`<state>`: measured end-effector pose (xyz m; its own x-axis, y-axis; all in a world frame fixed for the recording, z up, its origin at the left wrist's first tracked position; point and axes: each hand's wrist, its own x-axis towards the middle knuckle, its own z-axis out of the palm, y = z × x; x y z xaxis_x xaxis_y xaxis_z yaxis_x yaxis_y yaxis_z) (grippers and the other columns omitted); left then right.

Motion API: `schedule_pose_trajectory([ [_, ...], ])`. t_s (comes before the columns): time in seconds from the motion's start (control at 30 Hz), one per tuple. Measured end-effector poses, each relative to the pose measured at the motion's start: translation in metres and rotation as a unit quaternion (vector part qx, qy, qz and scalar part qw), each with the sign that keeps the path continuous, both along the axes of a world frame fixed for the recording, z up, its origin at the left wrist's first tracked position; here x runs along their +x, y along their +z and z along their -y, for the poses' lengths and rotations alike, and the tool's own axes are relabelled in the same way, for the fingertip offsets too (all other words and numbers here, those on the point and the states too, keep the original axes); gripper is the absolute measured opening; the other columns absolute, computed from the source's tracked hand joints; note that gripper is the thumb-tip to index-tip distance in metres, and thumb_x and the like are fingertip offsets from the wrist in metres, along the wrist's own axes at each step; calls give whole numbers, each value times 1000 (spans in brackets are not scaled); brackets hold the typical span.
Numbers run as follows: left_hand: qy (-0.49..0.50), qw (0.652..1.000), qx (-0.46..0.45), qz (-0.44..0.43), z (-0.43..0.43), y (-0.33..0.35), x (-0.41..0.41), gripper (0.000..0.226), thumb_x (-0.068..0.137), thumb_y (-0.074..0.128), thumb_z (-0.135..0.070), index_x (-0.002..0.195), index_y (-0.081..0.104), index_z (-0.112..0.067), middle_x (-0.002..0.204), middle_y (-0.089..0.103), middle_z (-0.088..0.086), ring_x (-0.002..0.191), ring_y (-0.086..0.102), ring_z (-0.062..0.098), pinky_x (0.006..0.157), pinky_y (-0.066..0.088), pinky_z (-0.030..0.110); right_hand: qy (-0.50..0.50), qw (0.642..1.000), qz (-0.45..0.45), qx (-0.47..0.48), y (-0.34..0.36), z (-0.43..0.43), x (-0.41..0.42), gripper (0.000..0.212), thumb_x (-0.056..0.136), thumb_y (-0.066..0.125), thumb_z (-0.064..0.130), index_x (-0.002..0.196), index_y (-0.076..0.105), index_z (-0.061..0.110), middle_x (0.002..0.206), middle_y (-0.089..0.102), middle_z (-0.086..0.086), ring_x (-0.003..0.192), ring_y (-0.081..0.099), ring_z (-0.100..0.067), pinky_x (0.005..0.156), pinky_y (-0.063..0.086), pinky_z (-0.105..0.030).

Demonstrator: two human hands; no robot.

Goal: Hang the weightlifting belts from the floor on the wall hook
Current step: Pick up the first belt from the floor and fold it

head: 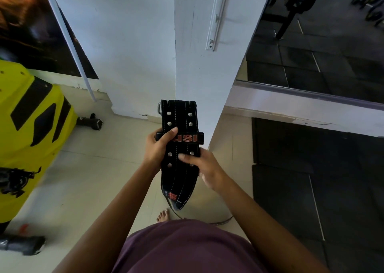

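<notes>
— Floor and walls?

— Pale cream tile floor (pixel 99 175) underfoot, dull and a little scuffed. Black rubber mat tiles (pixel 324 189) to the right, laid in squares with thin light seams. White pillar (pixel 193 54) dead ahead, corner edge facing the camera, paint cracked and chipped at the base. White hook rail (pixel 217 17) screwed upright on the pillar's right face, bare. Mirror (pixel 324 35) beside it, reflecting dark mats and gym gear. Dark poster (pixel 31 27) on the left wall, behind a slanted white pole (pixel 70 42). Big yellow machine housing (pixel 27 131) low on the left, with black panels.

— The belt?

— Black weightlifting belt (pixel 179 148) up off the floor, rolled or folded flat, held in front of the pillar's base. Silver rivets in pairs, white stitching, red letters across a keeper loop, metal buckle at the top left corner. Lower tip hanging down toward a bare foot (pixel 163 215).

— Hands?

— Left hand (pixel 159 148) wrapped round the belt's left edge, thumb over the red lettering. Right hand (pixel 204 168) closed on the right edge, fingers pressed across the front near the lower rivets. Thin strap (pixel 222 220) lying on the tiles behind the foot; kind not clear.
</notes>
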<state>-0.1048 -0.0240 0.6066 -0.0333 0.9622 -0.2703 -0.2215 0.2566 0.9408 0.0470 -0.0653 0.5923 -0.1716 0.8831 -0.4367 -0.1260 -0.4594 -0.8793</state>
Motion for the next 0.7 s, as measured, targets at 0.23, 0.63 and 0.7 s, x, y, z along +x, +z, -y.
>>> schedule_pose_trajectory([
  [0.23, -105, 992, -47, -50, -23, 25, -10, 19, 86, 64, -27, 96, 65, -12, 87, 69, 4, 81, 66, 22, 68, 52, 33, -58, 998, 4, 7, 15, -13, 8, 33, 76, 77, 22, 109, 73, 16, 110, 76, -13, 103, 72, -29, 97, 54, -47],
  [0.63, -216, 972, -95, -6, -17, 4, -16, 39, 80, 71, -19, 115, 62, -4, 105, 69, 14, 94, 68, 26, 83, 57, 36, -104, 993, -41, -33, 14, -4, 13, 25, 80, 71, 19, 105, 74, 12, 108, 75, -17, 101, 72, -35, 95, 55, -52],
  [0.7, -226, 970, -85, -14, 1, -8, -17, 40, 77, 73, -15, 114, 63, -5, 109, 69, 14, 99, 68, 25, 86, 56, 38, -94, 995, -34, -28, 13, -4, 16, 28, 79, 72, 22, 105, 74, 11, 108, 75, -19, 101, 71, -38, 97, 53, -55],
])
